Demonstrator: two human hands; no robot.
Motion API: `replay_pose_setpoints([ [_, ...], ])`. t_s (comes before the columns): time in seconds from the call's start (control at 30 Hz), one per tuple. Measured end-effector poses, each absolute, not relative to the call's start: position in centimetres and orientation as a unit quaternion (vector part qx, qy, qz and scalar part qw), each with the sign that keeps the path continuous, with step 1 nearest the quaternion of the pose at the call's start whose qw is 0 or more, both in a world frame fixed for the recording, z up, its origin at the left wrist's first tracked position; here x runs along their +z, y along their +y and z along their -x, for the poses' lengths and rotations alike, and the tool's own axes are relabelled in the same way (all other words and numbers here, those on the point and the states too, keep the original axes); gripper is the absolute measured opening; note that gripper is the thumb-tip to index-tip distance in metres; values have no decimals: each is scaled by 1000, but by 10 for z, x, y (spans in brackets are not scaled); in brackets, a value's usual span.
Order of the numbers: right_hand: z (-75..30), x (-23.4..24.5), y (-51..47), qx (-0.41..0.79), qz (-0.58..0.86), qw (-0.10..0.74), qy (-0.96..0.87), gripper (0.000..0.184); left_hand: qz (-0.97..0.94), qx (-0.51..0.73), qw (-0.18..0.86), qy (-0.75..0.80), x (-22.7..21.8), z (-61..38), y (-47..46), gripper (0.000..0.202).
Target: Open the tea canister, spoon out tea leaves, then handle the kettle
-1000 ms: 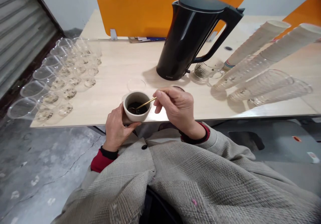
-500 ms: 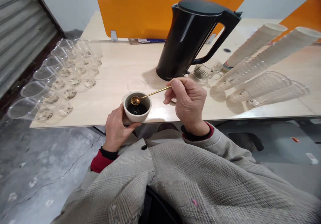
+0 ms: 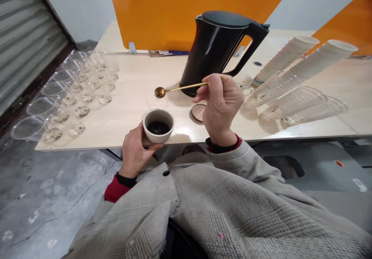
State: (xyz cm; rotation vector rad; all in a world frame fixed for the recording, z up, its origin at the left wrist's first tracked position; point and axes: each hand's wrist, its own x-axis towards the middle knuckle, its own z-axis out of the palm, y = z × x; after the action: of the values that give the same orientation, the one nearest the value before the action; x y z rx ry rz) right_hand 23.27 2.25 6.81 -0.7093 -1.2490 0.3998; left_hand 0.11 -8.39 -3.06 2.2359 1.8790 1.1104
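Observation:
My left hand (image 3: pixel 134 150) is wrapped round a small white bowl (image 3: pixel 150 138) at the table's front edge. Dark dry bits that look like loose tea leaves (image 3: pixel 158 127) lie inside it. Between thumb and fingers, my right hand (image 3: pixel 222 106) grips the handle of a gold spoon (image 3: pixel 186 86). The spoon's bowl carries a little of the dark leaves and is above and beyond the white bowl, over a clear plastic cup (image 3: pixel 157 102). Beside my right hand a round lid (image 3: pixel 198 112) lies on the table, partly covered by the hand.
A black electric kettle (image 3: pixel 213 50) stands behind my right hand. Several clear plastic cups (image 3: pixel 42 106) with dark bits in their bottoms fill the table's left end. Tall stacks of cups (image 3: pixel 308 69) stand at the right. An orange divider (image 3: pixel 162 15) runs along the back.
My right hand has lifted the spoon out of the white bowl and moved it away from me, over the clear cup. My left hand stays on the bowl. The round lid shows more.

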Motion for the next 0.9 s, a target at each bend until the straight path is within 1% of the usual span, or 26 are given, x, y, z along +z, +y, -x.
replay_pose_setpoints([
  [0.07,-229,66,20,160,323,695,-622,36,-716,356,8,601,-30,-2,-84,97],
  [0.13,-225,62,15,140,320,612,-710,38,-716,356,4,601,-30,-2,-85,95],
  [0.2,-223,58,12,125,305,563,-758,36,-715,355,0,603,-29,-3,-85,95],
  [0.23,-222,56,11,120,300,564,-760,35,-714,354,-2,603,-29,-3,-85,95],
  [0.4,-229,58,13,129,332,631,-689,32,-717,351,-2,602,-29,-2,-84,96],
  [0.5,-251,67,14,119,360,687,-620,30,-714,343,5,610,-28,-1,-84,96],
  [0.6,-288,80,12,55,364,760,-535,23,-709,336,12,620,-26,0,-83,93],
  [0.67,-316,87,10,-12,381,784,-490,23,-706,331,17,625,-25,0,-83,91],
  [0.77,-355,89,11,-109,444,765,-453,26,-704,331,17,628,-24,0,-82,88],
  [0.9,-387,72,30,-185,530,679,-474,34,-708,340,14,619,-24,0,-82,83],
])
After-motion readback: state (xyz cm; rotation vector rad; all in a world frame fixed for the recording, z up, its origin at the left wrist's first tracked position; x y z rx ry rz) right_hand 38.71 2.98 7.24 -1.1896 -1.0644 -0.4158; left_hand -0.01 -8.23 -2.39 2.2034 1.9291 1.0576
